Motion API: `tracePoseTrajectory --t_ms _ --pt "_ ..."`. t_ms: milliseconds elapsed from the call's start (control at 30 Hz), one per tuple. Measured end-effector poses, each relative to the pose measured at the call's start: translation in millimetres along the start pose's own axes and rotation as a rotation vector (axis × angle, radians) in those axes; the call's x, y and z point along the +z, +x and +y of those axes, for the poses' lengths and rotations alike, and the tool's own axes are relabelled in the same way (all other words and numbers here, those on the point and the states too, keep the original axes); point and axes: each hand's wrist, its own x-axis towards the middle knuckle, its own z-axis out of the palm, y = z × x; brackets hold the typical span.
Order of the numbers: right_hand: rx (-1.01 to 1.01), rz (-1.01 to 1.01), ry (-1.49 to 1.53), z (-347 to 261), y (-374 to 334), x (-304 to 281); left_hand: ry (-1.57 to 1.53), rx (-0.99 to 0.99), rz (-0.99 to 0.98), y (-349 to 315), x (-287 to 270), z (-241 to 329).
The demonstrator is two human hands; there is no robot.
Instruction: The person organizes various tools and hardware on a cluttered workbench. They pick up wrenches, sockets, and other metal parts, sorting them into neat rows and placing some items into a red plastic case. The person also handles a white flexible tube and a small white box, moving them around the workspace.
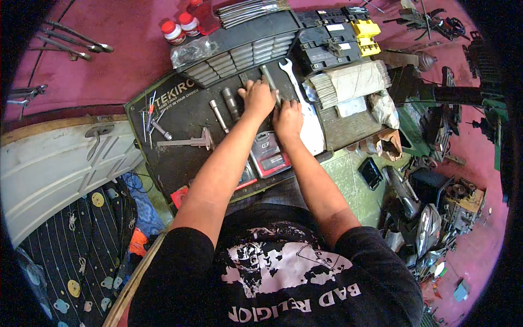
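My left hand (258,100) reaches over the dark work mat (182,117) with its fingers bent and apart, its right side against a long silver metal bar (268,78). Beside it, my right hand (289,118) has its fingers curled at the bar's near end. A large open-end wrench (294,82) lies just right of the bar. Left of my left hand are a dark long socket (231,102) and a thinner chrome tool (219,113). A red-and-black blister pack (270,156) lies below my hands, partly behind my forearms. My palms are hidden from above.
A caliper (188,141) and thin metal tools (150,121) lie at left. A slotted rack (239,54) stands behind, with red-capped bottles (173,32) beyond. Black cases (329,49), a yellow holder (366,37) and stacked cardboard packets (348,84) are at right. Metal parts (430,223) crowd the floor.
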Motion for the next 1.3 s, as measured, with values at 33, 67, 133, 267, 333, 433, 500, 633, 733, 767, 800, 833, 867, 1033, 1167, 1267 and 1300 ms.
tracePoseTrajectory --t_ms 33,67,133,267,333,433,500,633,733,767,800,833,867,1033,1167,1267,1300 --pt "0.009 -0.001 0.016 0 1 -3 -0.023 0.002 0.027 -1 2 6" --pt "0.036 0.028 0.063 0 3 -4 -0.047 0.009 0.053 -2 4 14" --pt "0.010 0.053 0.076 7 5 -8 -0.077 0.006 0.107 -3 5 25" --pt "-0.021 0.022 0.074 18 9 -12 -0.088 -0.119 0.081 0 16 31" --pt "-0.039 -0.010 0.064 22 6 -15 -0.070 -0.117 0.106 -3 21 33" --pt "-0.026 -0.073 0.062 26 6 -16 -0.041 -0.100 0.132 -7 28 31" --pt "-0.024 -0.112 0.060 28 7 -19 -0.036 -0.105 0.156 -8 31 32" --pt "-0.050 -0.095 0.080 29 4 -30 -0.048 -0.147 0.156 -11 31 32" --pt "-0.057 -0.117 0.084 37 1 -22 -0.059 -0.201 0.142 -12 27 38" --pt "-0.070 -0.101 0.086 39 1 -19 -0.082 -0.213 0.121 -12 26 41" --pt "-0.082 -0.084 0.088 41 1 -15 -0.104 -0.224 0.099 -13 24 43" --pt "-0.094 -0.068 0.089 43 0 -13 -0.115 -0.218 0.103 -13 23 44" --pt "-0.101 -0.060 0.115 42 1 -15 -0.125 -0.216 0.110 -11 25 43" --pt "-0.155 -0.036 0.142 38 -2 -13 -0.116 -0.199 0.150 -14 31 38" --pt "-0.145 -0.065 0.110 34 -4 -10 -0.149 -0.233 0.167 -17 31 33" --pt "-0.116 -0.105 0.108 30 -4 -19 -0.143 -0.208 0.157 -18 29 29" --pt "-0.099 -0.103 0.122 30 -4 -19 -0.159 -0.202 0.164 -17 29 27"
